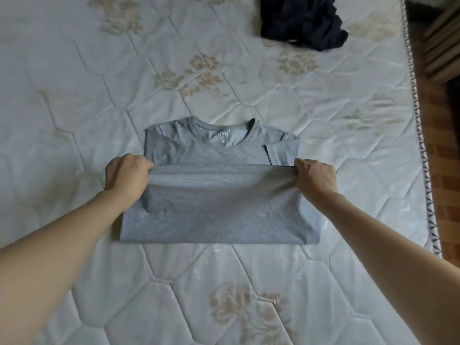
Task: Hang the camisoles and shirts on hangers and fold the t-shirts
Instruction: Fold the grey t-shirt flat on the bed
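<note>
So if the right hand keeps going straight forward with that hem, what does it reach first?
The right hand would likely first meet the folded-in sleeve on the grey t-shirt, then bare mattress. The dark garment lies much farther off.

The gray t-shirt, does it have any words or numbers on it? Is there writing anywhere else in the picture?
Printed mark inside the neck of the gray t-shirt: pale letters, too blurred to read for sure.
Smaller mark just below it: too small to read.
Dark clothes at the far end of the mattress: no writing shows.
Mattress: only flower patterns, no words.
</note>
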A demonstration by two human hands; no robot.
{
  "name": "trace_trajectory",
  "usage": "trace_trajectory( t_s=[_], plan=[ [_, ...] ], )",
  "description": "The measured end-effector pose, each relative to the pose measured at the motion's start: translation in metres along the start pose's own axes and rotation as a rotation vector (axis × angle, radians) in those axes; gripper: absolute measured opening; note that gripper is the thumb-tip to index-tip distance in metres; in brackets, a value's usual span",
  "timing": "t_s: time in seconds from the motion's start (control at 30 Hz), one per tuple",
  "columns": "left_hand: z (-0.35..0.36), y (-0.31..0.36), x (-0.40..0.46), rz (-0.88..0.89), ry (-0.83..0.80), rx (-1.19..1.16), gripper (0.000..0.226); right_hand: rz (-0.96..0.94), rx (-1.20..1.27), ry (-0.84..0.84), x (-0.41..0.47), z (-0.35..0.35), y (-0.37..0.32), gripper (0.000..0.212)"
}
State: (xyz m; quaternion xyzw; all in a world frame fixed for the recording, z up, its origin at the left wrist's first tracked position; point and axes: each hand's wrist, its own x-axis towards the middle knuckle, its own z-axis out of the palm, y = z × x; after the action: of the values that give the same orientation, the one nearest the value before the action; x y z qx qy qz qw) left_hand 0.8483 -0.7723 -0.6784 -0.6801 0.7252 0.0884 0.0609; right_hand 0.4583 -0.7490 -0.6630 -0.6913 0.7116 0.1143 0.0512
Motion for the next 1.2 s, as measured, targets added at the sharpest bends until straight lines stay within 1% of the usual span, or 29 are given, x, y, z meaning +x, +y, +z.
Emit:
trace_trajectory(
  t_s=[0.17,0.3,0.37,0.43,0.53,0.73,0.83,0.93,1.1,1.13,1.2],
  plan=[
    [0.000,0.001,0.036,-0.067,-0.014,0.026,0.024,0.026,-0.008,-0.047,0.045,-0.005,-0.002,0.018],
    [-0.002,0.001,0.067,-0.066,-0.019,0.042,0.021,0.013,-0.022,-0.033,0.083,-0.001,-0.002,0.016],
    [-0.001,0.002,0.085,-0.069,-0.017,0.039,0.021,0.011,-0.022,-0.038,0.100,0.004,-0.002,0.019],
    [0.002,0.003,0.104,-0.076,-0.008,0.032,0.023,0.006,-0.023,-0.034,0.117,0.009,-0.001,0.022],
    [0.008,0.003,0.130,-0.080,-0.005,0.049,0.028,0.000,-0.041,-0.040,0.138,0.014,0.001,0.020],
    [0.018,0.004,0.167,-0.075,-0.032,0.149,0.027,0.040,-0.070,-0.046,0.171,0.028,0.003,0.018],
    [0.024,0.002,0.181,-0.071,-0.057,0.239,0.027,0.042,-0.055,-0.043,0.183,0.034,0.002,0.018],
    [0.027,-0.001,0.189,-0.069,-0.059,0.311,0.029,0.041,-0.040,-0.025,0.194,0.037,0.000,0.018],
    [0.030,-0.006,0.200,-0.086,-0.057,0.319,0.027,0.013,-0.025,0.033,0.207,0.037,-0.004,0.021],
    [0.032,-0.006,0.200,-0.087,-0.046,0.305,0.027,0.009,-0.005,0.067,0.209,0.038,-0.005,0.024],
    [0.037,-0.006,0.200,-0.078,0.042,0.235,0.025,0.023,0.088,0.160,0.212,0.041,-0.009,0.027]
  ],
)
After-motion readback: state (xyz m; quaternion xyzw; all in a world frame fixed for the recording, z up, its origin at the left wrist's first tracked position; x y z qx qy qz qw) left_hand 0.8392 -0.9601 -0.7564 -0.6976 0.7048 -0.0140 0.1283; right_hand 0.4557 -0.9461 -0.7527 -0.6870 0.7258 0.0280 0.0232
